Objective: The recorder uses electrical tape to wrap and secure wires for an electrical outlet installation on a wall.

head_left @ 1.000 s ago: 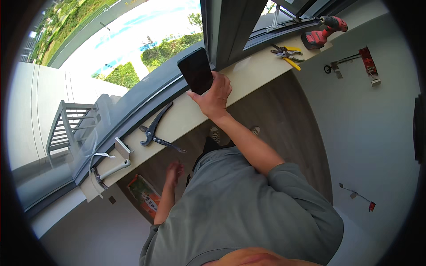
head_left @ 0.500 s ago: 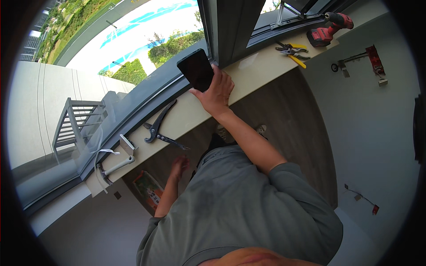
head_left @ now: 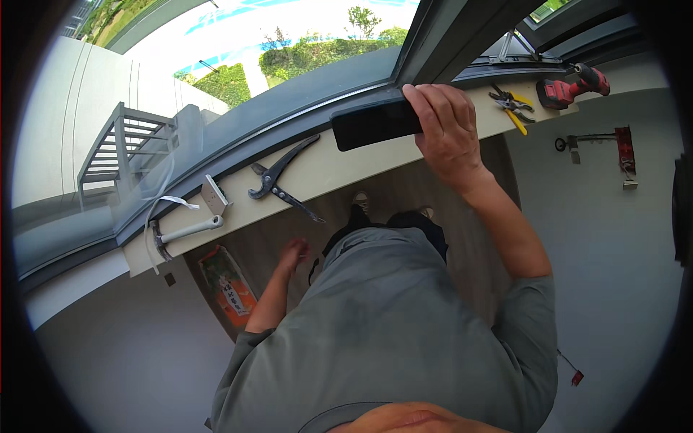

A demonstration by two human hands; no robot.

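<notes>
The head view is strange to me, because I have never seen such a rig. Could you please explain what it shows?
There is no machine here, only a bare-handed person. A fisheye camera on the head looks down, so straight edges bend and the grey-green shirt fills the lower middle. The right hand grips a dark phone by one end. The left hand hangs low and seems empty. Along the windowsill, from left to right, are a hammer, large dark pliers, a yellow-handled tool and a red drill.
</notes>
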